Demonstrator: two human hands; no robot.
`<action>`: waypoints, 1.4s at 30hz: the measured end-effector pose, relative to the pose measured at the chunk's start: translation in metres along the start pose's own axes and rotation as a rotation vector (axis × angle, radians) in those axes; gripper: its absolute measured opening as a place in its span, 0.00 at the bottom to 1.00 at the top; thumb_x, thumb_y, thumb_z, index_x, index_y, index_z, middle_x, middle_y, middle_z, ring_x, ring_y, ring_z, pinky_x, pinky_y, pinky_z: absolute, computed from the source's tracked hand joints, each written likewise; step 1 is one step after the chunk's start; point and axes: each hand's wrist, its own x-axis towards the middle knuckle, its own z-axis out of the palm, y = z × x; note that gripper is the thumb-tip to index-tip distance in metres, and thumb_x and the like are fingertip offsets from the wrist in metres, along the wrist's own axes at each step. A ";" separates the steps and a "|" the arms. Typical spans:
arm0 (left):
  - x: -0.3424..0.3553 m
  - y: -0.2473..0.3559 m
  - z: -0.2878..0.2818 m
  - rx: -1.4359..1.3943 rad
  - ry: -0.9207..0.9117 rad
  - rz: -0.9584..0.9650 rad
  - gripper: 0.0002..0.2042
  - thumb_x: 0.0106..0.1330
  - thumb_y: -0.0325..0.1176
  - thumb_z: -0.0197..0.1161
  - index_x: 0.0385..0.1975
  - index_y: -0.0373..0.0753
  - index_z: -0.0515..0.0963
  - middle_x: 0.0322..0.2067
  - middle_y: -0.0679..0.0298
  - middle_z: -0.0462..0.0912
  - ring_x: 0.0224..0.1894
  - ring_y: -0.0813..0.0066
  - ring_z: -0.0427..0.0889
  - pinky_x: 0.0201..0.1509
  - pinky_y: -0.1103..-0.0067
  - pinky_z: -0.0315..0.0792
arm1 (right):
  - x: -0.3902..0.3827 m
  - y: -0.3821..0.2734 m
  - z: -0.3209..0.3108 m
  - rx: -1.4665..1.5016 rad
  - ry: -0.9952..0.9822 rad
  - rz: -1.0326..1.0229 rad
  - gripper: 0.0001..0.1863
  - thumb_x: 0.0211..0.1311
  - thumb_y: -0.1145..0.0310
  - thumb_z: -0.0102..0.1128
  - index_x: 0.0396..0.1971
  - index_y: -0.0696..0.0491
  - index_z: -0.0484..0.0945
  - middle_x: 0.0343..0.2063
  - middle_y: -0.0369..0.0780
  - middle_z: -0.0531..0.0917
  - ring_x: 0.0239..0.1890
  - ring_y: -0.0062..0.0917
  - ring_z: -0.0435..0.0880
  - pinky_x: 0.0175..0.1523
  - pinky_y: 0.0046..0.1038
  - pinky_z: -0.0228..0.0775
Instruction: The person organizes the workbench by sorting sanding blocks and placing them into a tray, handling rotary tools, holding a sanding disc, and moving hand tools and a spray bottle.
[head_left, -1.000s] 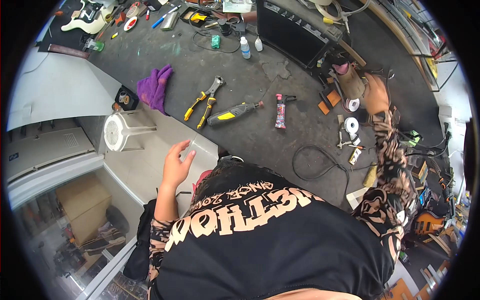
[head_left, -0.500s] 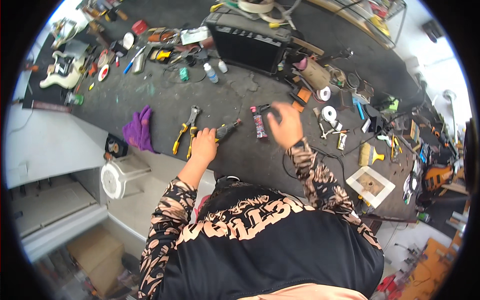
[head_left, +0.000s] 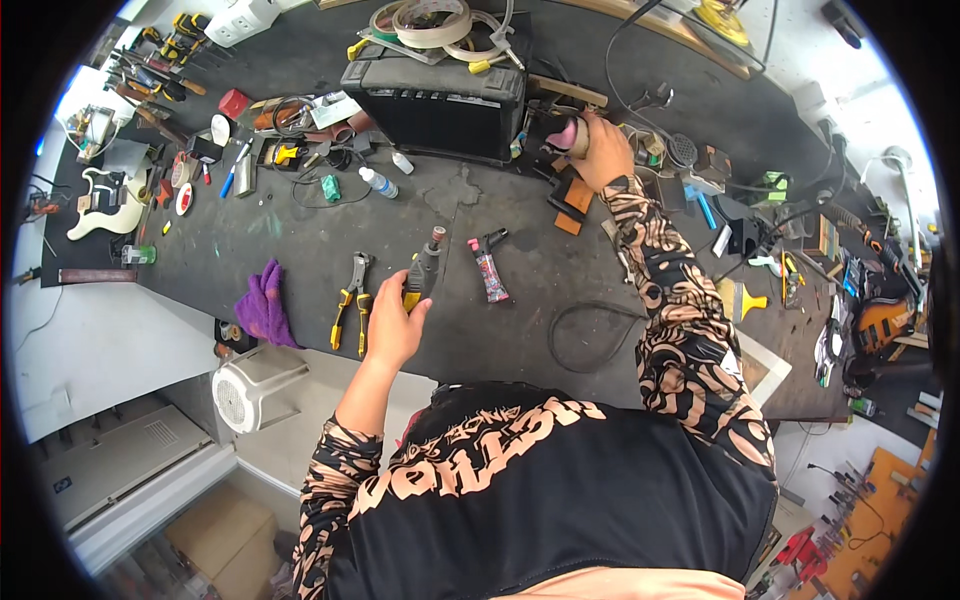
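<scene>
My left hand (head_left: 392, 325) rests on the dark workbench (head_left: 300, 235) with its fingers around the end of a grey and yellow rotary tool (head_left: 424, 270). My right hand (head_left: 603, 150) reaches far across the bench and grips a small pink and tan object (head_left: 569, 135) beside a black amplifier (head_left: 435, 105). Yellow-handled pliers (head_left: 350, 300) lie just left of my left hand. A patterned tube (head_left: 489, 272) lies to the right of the rotary tool.
A purple cloth (head_left: 264, 303) lies at the bench's near edge above a white stool (head_left: 250, 385). Small bottles (head_left: 378, 182), screwdrivers, tape rolls (head_left: 432, 20) and a black cable loop (head_left: 590, 335) crowd the bench. A white guitar body (head_left: 100, 200) lies far left.
My right hand has moved from the middle of the bench up to the pink object by the amplifier. My left hand has shifted right from the pliers onto the rotary tool.
</scene>
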 end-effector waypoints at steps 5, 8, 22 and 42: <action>0.020 0.027 0.016 -0.190 -0.016 -0.027 0.25 0.60 0.27 0.68 0.56 0.32 0.69 0.50 0.48 0.77 0.53 0.51 0.78 0.56 0.67 0.73 | 0.006 0.026 -0.008 0.239 0.241 0.345 0.25 0.48 0.66 0.69 0.50 0.53 0.77 0.40 0.48 0.85 0.45 0.46 0.84 0.52 0.41 0.75; 0.043 0.057 0.026 -0.377 -0.007 -0.019 0.24 0.61 0.26 0.69 0.56 0.30 0.68 0.50 0.49 0.77 0.53 0.58 0.79 0.56 0.69 0.74 | 0.011 0.039 -0.020 0.399 0.344 0.518 0.22 0.50 0.62 0.70 0.47 0.52 0.81 0.36 0.45 0.87 0.41 0.43 0.87 0.49 0.37 0.77; 0.237 0.201 0.135 -0.772 0.141 0.303 0.22 0.56 0.27 0.71 0.45 0.32 0.66 0.38 0.58 0.82 0.35 0.73 0.82 0.40 0.76 0.76 | 0.006 0.079 -0.003 0.360 0.428 0.299 0.24 0.43 0.65 0.73 0.43 0.56 0.81 0.40 0.49 0.84 0.46 0.48 0.80 0.54 0.43 0.70; 0.285 0.213 0.168 -0.472 -0.085 0.223 0.30 0.51 0.31 0.76 0.51 0.34 0.66 0.45 0.51 0.82 0.49 0.54 0.83 0.53 0.66 0.76 | -0.002 0.050 -0.018 0.097 0.545 0.388 0.35 0.42 0.60 0.81 0.50 0.56 0.73 0.42 0.48 0.76 0.44 0.46 0.78 0.46 0.42 0.73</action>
